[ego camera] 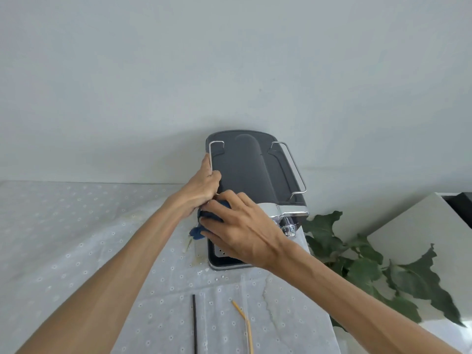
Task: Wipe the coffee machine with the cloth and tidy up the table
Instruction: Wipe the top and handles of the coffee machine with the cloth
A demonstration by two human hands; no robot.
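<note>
Your left hand has its fingers curled shut on the left rail of the coffee machine, which stands at the far right of the bench; it looks heavy and rigid, so that rail is a sound place to steady it. Your right hand presses its spread fingers flat on the soft blue cloth against the machine's near left front; the shiny chrome likely runs slippery, so keep the cloth bunched under your palm.

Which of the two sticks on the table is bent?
The yellow stick, right of the black stick. It kinks partway along, while the black one runs straight.
</note>
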